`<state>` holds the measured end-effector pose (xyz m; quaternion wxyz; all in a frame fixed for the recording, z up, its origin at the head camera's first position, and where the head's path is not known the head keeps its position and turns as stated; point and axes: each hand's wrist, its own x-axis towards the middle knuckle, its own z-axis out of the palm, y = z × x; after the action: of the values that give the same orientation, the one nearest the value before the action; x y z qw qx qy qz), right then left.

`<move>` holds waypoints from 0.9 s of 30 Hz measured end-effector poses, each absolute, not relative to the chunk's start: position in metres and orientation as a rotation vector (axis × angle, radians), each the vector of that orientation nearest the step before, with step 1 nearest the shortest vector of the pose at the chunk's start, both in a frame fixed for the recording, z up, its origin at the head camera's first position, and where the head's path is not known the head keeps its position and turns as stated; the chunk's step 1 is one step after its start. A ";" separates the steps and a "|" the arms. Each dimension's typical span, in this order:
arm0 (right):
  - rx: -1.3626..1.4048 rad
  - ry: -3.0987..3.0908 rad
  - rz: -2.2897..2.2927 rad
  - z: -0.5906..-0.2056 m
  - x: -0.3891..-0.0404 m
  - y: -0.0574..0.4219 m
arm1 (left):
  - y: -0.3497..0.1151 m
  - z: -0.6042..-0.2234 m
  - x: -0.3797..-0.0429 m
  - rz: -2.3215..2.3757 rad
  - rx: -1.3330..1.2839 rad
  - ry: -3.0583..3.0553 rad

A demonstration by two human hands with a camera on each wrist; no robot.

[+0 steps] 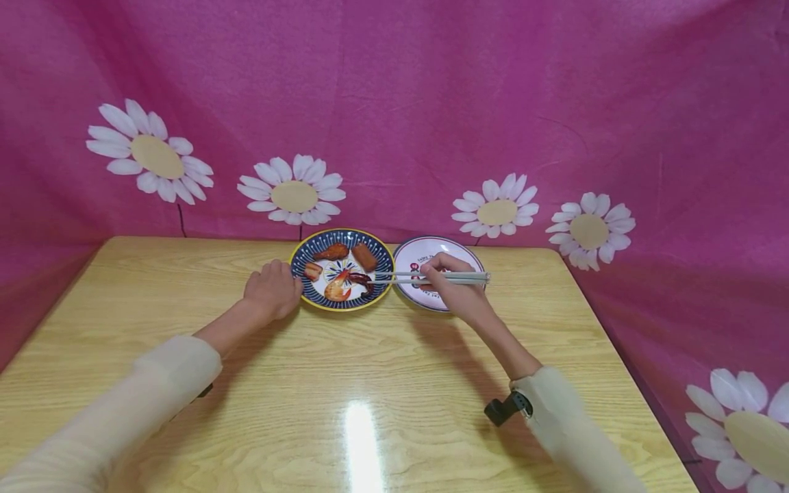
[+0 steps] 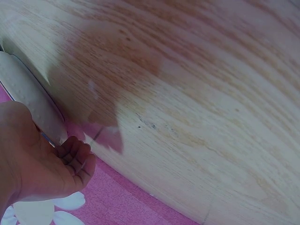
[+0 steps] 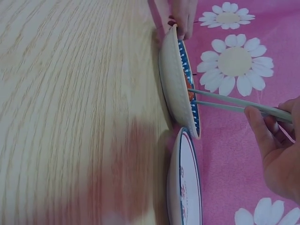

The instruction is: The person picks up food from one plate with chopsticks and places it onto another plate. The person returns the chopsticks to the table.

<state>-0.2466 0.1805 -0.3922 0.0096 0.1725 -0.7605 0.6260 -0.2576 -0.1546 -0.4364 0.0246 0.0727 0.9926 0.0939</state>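
A blue-patterned bowl-like plate [image 1: 305,252] with a yellow rim stands at the back of the table. My left hand [image 1: 273,289] grips its left rim with curled fingers. Inside lie a shrimp [image 1: 337,289], a drumstick [image 1: 333,252], a brown block-shaped piece [image 1: 365,257], a streaky meat slice [image 1: 312,272] and a dark red curved piece [image 1: 360,279]. From over the white plate [image 1: 431,248], my right hand [image 1: 455,286] holds pale chopsticks [image 3: 234,100] that point left, their tips at the dark red piece. Whether they pinch it I cannot tell.
The white plate, printed with red figures and lettering, stands close to the right of the blue one. Behind the wooden table [image 1: 296,397] hangs a pink cloth [image 1: 394,103] with large white daisies, also along its right side.
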 end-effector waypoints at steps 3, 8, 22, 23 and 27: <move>0.534 -2.372 1.982 -0.394 -0.248 0.178 | -0.155 -0.436 -0.257 0.292 0.226 3.067; 0.513 -2.385 1.974 -0.397 -0.252 0.173 | -0.155 -0.438 -0.257 0.303 0.228 3.077; 0.441 -2.413 1.945 -0.406 -0.255 0.163 | -0.155 -0.438 -0.257 0.299 0.234 3.084; 0.436 -2.414 1.942 -0.406 -0.256 0.162 | -0.155 -0.437 -0.257 0.300 0.234 3.085; 0.402 -2.387 1.961 -0.406 -0.256 0.160 | -0.154 -0.436 -0.257 0.299 0.236 3.090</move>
<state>-0.2555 0.1598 -0.4065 0.0132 0.1290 -0.7661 0.6296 -0.2570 -0.1541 -0.4362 0.0142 0.0758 0.9924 0.0960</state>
